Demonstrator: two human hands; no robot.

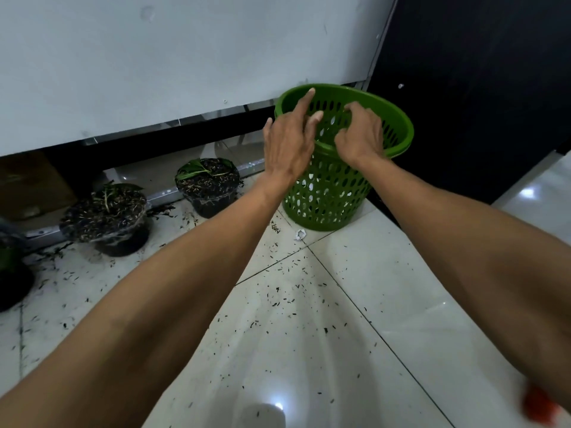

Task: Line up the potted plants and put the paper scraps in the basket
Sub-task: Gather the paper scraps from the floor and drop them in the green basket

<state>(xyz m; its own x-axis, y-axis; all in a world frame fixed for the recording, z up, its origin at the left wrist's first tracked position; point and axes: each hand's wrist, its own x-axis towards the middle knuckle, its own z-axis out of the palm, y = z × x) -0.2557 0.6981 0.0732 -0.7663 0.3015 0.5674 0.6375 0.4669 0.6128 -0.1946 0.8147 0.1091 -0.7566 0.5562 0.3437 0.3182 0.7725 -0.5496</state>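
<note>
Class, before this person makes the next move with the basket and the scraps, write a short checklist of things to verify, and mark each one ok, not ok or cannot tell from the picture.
1. Basket upright on the floor: ok.
2. Both hands over the basket's mouth, left hand and right hand: ok.
3. Hands emptied of paper: cannot tell; the right hand's fingers are curled.
4. All scraps in the basket: not ok; a crumpled paper scrap lies on the floor beside its base.
5. Pots lined up: cannot tell; two pots stand along the wall, a third is cut off at the edge.
</note>
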